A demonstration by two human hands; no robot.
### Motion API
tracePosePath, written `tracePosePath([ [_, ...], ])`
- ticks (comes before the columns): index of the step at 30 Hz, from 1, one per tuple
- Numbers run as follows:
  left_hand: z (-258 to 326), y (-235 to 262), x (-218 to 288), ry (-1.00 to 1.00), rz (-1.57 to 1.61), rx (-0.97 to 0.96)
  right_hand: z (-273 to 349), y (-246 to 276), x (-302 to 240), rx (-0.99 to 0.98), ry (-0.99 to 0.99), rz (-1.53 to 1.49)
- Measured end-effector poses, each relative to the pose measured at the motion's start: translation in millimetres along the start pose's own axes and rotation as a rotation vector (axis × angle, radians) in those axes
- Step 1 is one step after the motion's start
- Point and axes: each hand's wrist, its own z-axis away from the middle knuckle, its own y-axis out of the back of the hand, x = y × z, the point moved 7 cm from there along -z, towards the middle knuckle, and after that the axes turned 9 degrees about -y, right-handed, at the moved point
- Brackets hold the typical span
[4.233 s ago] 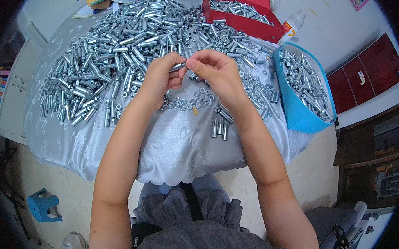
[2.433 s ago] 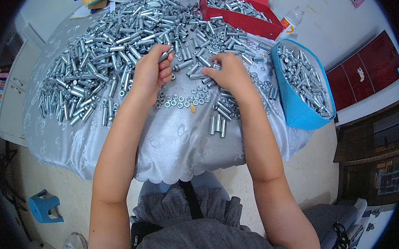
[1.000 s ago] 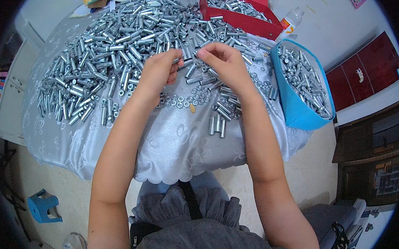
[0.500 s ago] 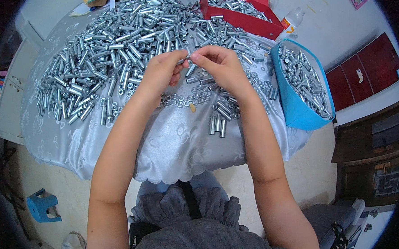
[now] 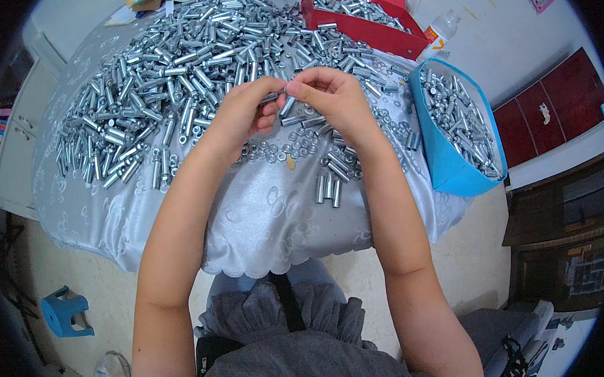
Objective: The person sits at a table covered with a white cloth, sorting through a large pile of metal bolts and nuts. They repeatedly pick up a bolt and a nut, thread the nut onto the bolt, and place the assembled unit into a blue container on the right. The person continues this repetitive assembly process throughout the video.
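My left hand [image 5: 247,113] pinches a small silver metal bolt [image 5: 270,96] between thumb and forefinger, its other fingers curled beneath. My right hand [image 5: 335,103] has thumb and forefinger pressed together at the bolt's right end; whatever lies between those tips is hidden. Beyond both hands spreads a large heap of silver sleeve anchors [image 5: 193,58]. Loose nuts and washers [image 5: 293,150] lie scattered just below the hands. Several plain metal sleeves [image 5: 329,188] rest near the front of the table, left of my right forearm.
A pale satin cloth [image 5: 269,211] covers the table. At the right edge stands a blue fabric bin [image 5: 462,173] full of metal pieces. A red box [image 5: 369,35] with more of them sits at the back, beside a clear plastic bottle [image 5: 442,29]. A blue stool [image 5: 66,312] is on the floor at left.
Both hands stay in nearly the same spot, fingertips still meeting at the bolt. The right fingertips have shifted very slightly left.
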Motion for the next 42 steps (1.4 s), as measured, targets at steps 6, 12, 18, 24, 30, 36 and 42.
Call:
tracePosePath([
  [6, -0.7, -0.5, -1.6, 0.019, 0.010, 0.011, 3.2, -1.0, -2.7, 0.061, 0.048, 0.077],
  [12, -0.8, -3.6, 0.1, 0.006, 0.023, 0.019, 5.2, -5.2, -6.0, 0.077, 0.085, 0.145],
  [18, -0.1, 2.2, 0.7, 0.007, 0.075, 0.094, 12.1, 0.8, -24.5, 0.183, 0.148, 0.527],
  [24, -6.5, 12.3, -4.0, -0.021, 0.034, 0.147, 20.3, 0.9, -10.3, 0.013, -0.032, 1.034],
  [30, -4.0, 11.2, -1.4, -0.011, -0.026, 0.157, 26.9, 7.2, 2.2, -0.091, -0.213, 1.085],
  [36, -3.3, 8.2, -1.2, -0.017, -0.075, 0.146, 28.5, 10.0, 5.0, -0.138, -0.175, 1.070],
  [42, -1.6, 7.7, 0.7, -0.008, -0.086, 0.145, 30.1, 12.4, 6.8, -0.175, -0.139, 1.077],
])
